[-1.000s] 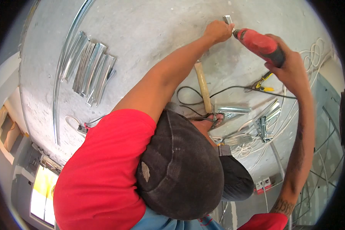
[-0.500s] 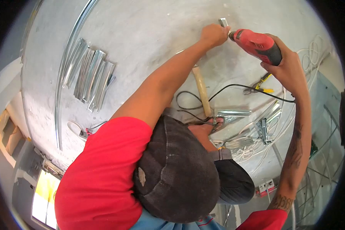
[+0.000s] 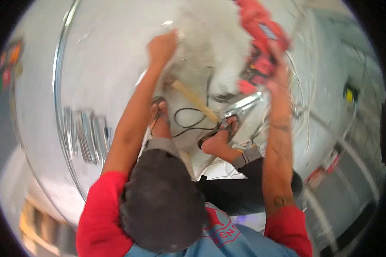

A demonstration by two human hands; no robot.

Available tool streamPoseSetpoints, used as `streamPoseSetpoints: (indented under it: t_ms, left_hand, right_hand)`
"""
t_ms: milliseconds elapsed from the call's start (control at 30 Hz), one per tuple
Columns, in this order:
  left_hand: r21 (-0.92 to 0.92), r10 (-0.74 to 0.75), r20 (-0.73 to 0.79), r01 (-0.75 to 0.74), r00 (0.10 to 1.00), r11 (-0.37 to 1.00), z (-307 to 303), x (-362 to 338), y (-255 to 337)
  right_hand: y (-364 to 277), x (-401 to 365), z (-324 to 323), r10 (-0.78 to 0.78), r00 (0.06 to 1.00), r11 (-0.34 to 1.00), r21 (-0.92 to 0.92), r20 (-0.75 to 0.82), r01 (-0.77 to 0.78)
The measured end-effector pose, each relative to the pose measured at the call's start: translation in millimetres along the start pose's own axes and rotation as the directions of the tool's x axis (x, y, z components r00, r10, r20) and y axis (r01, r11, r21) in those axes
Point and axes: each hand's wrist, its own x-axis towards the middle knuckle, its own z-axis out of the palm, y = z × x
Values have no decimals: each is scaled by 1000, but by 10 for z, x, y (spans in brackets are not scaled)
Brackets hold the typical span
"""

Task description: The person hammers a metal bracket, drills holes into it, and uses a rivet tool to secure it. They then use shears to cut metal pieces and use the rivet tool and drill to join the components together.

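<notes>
My left hand (image 3: 162,48) is closed around a short shiny metal piece (image 3: 168,24), blurred, above the floor. My right hand (image 3: 279,73) grips a red power drill (image 3: 265,32), lifted to the right and smeared by motion. The drill's bit end lies toward the top edge and cannot be made out. Between my arms, a hammer with a pale wooden handle (image 3: 196,102) lies on the floor near my feet.
Cut metal channels (image 3: 88,135) lie in a stack on the left, beside a long curved metal strip (image 3: 57,73). A black cord (image 3: 182,110) loops between my feet. Shiny metal profiles (image 3: 246,104) sit by my right foot, with white cables (image 3: 308,107) farther right.
The drill has come away from the metal piece and turned, its front now toward the top. My hands have moved apart, and the whole view has shifted.
</notes>
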Motion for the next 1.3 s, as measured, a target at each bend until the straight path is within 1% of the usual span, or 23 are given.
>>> streamPoseSetpoints:
  t_ms: [133, 167, 200, 233, 300, 533, 633, 700, 733, 767, 800, 833, 867, 900, 933, 1000, 1033, 1100, 1133, 1167, 1233, 1267, 1300]
  left_hand:
    - [59, -7, -66, 11, 998, 998, -38, -117, -88]
    - [-48, -91, -22, 90, 996, 995, -1, -127, -151]
    - [-112, -81, -18, 78, 997, 991, 17, -119, -161]
    - [-104, -126, 40, 129, 991, 986, -81, -94, -118]
    - [-99, -145, 129, 158, 981, 982, -113, -66, -73]
    - [-67, -225, 202, 243, 953, 968, -262, -80, 73]
    - [-46, -279, 167, 291, 946, 956, -365, -171, 45]
    - [-220, -193, -122, 163, 974, 962, -350, -239, 97]
    - [-211, -186, -118, 158, 975, 965, -376, -288, 85]
    - [-137, -54, -165, 32, 985, 990, -406, -352, 76]
    - [-60, 80, -203, -94, 976, 994, -438, -417, 82]
    - [-57, 86, -197, -99, 977, 993, -476, -506, 157]
    - [-89, 187, -215, -210, 959, 974, -522, -630, 281]
    - [-126, 285, -235, -320, 929, 939, -560, -747, 387]
    - [-138, 293, -229, -328, 928, 934, -594, -877, 456]
    - [-196, 452, 15, -441, 892, 876, -604, -1138, 628]
    - [-227, 465, 8, -451, 885, 863, -560, -1254, 702]
    - [-286, 592, 192, -533, 782, 796, -573, -1521, 720]
    - [-304, 618, 179, -554, 766, 775, -591, -1598, 713]
    - [-343, 638, 224, -553, 736, 759, -605, -1648, 694]
    - [-389, 676, 264, -565, 688, 727, -720, -1680, 652]
    - [-401, 676, 261, -560, 689, 725, -802, -1636, 607]
    - [-405, 674, 257, -556, 692, 725, -873, -1563, 581]
  right_hand:
    - [1035, 465, -136, -106, 991, 911, 392, -78, 128]
    - [1194, 562, -140, -139, 990, 877, 459, -33, 138]
    - [1347, 671, -164, -105, 993, 837, 535, -50, 116]
    - [1431, 747, -157, -65, 996, 800, 593, -62, 89]
    - [1603, 836, -183, -81, 991, 782, 610, -109, 131]
    - [1794, 907, -286, -71, 985, 752, 640, -158, 157]
    - [1906, 956, -342, -84, 988, 704, 693, -132, 153]
    - [1847, 1032, -427, -24, 999, 714, 698, -48, 51]
    - [1866, 1099, -453, 1, 991, 795, 601, -135, 81]
    - [1919, 1075, -521, 7, 990, 788, 610, -141, 81]
    - [1814, 964, -578, 101, 990, 908, 416, -101, -50]
    - [1680, 859, -644, 198, 977, 965, 193, -80, -180]
    - [1550, 788, -747, 353, 934, 935, 48, -64, -350]
    - [1457, 655, -821, 350, 934, 936, 57, -73, -347]
    - [1369, 497, -914, 332, 937, 941, -34, -112, -338]
    - [1145, 120, -1142, 350, 916, 903, -191, -195, -386]
    - [1063, -25, -1332, 336, 914, 905, -192, -228, -380]
    - [981, -348, -1619, 573, 798, 483, -711, -185, -511]
    - [822, -542, -1731, 707, 693, 327, -802, -143, -499]
    - [642, -720, -1854, 789, 564, 61, -883, -243, -465]
    - [227, -1128, -2000, 762, 481, -274, -888, -435, -368]
    - [-22, -1358, -2031, 753, 493, -268, -887, -437, -377]
    - [-267, -1628, -2059, 694, 610, -121, -897, -383, -426]
